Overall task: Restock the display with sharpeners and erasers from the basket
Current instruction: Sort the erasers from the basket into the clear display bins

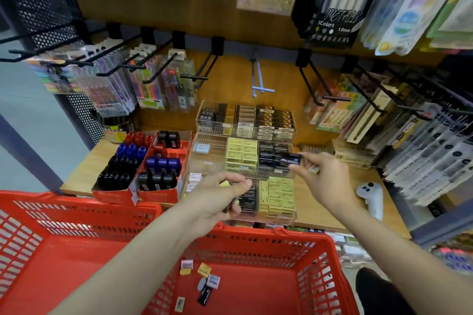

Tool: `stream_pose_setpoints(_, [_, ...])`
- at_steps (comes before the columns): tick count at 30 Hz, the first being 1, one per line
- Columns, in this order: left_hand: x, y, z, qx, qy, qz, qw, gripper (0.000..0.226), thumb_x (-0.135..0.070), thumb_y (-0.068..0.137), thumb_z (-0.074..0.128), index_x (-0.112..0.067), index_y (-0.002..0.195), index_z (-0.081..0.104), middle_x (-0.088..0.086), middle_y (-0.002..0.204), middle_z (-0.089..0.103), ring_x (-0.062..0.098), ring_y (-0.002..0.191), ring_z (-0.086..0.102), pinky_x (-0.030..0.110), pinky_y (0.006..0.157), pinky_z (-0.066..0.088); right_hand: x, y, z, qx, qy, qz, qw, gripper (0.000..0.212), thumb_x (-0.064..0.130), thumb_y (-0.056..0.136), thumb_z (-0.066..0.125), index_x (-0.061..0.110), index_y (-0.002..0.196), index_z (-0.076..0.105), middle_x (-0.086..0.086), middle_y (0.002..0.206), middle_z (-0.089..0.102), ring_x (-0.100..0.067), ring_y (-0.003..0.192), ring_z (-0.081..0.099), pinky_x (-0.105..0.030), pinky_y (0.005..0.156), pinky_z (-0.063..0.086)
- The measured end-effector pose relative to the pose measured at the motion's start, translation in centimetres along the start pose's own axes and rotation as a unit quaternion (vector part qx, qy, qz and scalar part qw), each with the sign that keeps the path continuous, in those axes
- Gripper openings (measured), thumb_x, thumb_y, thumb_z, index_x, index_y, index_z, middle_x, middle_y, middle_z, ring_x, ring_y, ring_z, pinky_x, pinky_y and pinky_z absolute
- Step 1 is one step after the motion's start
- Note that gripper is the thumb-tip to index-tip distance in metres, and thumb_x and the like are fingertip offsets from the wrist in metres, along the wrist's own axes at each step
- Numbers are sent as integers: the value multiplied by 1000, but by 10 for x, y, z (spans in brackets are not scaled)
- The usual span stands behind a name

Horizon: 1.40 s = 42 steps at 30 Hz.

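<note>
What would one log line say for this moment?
right hand: pinches dark eraser over acrylic display | left hand: holds erasers | basket: some left

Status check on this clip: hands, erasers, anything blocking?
Right hand pinches dark eraser over clear display tray. Left hand holds several erasers. More loose in red basket. Nothing blocking.

Bare shelf (pixel 317 202) right of clear trays (pixel 245 151), up to white controller (pixel 371 195). Open air above trays, below hooks (pixel 314 84). Hanging packs (pixel 422 151) crowding right edge; sharpener boxes (pixel 143 163) blocking left. Basket (pixel 256 240) floor mostly bare, few erasers (pixel 202 279).
</note>
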<state>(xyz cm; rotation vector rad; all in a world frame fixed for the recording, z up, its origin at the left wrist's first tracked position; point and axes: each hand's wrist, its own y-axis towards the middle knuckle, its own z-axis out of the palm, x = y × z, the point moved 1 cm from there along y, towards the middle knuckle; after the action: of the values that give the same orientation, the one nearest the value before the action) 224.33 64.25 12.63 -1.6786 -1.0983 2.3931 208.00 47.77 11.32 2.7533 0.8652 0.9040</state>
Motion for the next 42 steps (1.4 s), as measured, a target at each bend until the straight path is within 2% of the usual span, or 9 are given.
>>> stream_pose_setpoints(3, [0, 3, 2, 24, -122, -63, 990, 19, -2, 84, 73, -6, 100, 65, 11, 92, 55, 15, 67, 44, 19, 46, 42, -15, 31, 25, 40, -32, 66, 997, 51, 42, 85, 72, 10, 124, 67, -9, 105, 73, -25, 95, 67, -32, 82, 51])
stream_pose_setpoints(6, [-2, 5, 0, 49, -173, -97, 979, 14, -12, 85, 73, -5, 94, 64, 11, 87, 56, 16, 65, 44, 22, 46, 39, -16, 41, 49, 82, -40, 91, 992, 51, 42, 87, 70, 13, 129, 64, -11, 109, 72, -27, 99, 68, -31, 81, 52])
stream_pose_setpoints(10, [-2, 7, -2, 61, -197, -117, 972, 29, -13, 84, 46, 1, 100, 66, 14, 88, 55, 20, 65, 44, 25, 48, 38, -18, 44, 73, 85, -83, 82, 990, 51, 49, 86, 67, 24, 130, 63, -8, 104, 73, -22, 91, 69, -30, 70, 53])
stream_pose_setpoints(18, [5, 0, 4, 97, 10, -10, 995, 15, -15, 96, 62, -15, 110, 69, 7, 114, 53, 18, 82, 48, 26, 62, 49, -24, 52, 84, 54, -114, 117, 985, 45, 51, 84, 71, 26, 121, 69, -3, 96, 73, -21, 84, 69, -26, 58, 52])
stream_pose_setpoints(22, [11, 1, 1, 91, 115, 75, 986, 15, -16, 94, 66, -23, 108, 67, 2, 107, 53, 13, 80, 50, 23, 68, 50, -25, 57, 82, 52, -106, 169, 979, 43, 52, 78, 76, 23, 109, 74, -3, 94, 73, -21, 83, 68, -25, 57, 46])
stream_pose_setpoints(34, [13, 4, -1, 93, 168, 129, 973, 17, -20, 93, 68, -26, 108, 64, -8, 101, 51, 11, 61, 52, 22, 67, 50, -9, 59, 85, 65, -34, 170, 983, 36, 43, 84, 74, 18, 109, 71, 1, 87, 68, -18, 80, 64, -30, 68, 54])
stream_pose_setpoints(36, [14, 5, -3, 81, 182, 140, 970, 16, -21, 92, 69, -26, 107, 63, -10, 98, 53, 13, 61, 52, 24, 66, 50, -4, 50, 66, 128, 176, 231, 948, 31, 21, 92, 65, 13, 122, 60, 0, 86, 60, -16, 74, 57, -31, 66, 49])
stream_pose_setpoints(39, [15, 3, -4, 64, 197, 150, 967, 15, -21, 92, 69, -26, 104, 63, -8, 90, 56, 15, 61, 53, 26, 64, 49, 7, 16, 26, 257, 449, 308, 798, 36, -1, 96, 53, 9, 131, 49, -8, 92, 58, -18, 74, 55, -31, 66, 50])
stream_pose_setpoints(42, [16, -1, -3, 60, 193, 152, 968, 16, -22, 92, 69, -28, 105, 64, -5, 86, 59, 15, 61, 53, 28, 64, 48, 13, -16, -5, 280, 494, 267, 779, 36, -7, 91, 57, 13, 121, 57, -7, 113, 68, -23, 95, 66, -31, 68, 53])
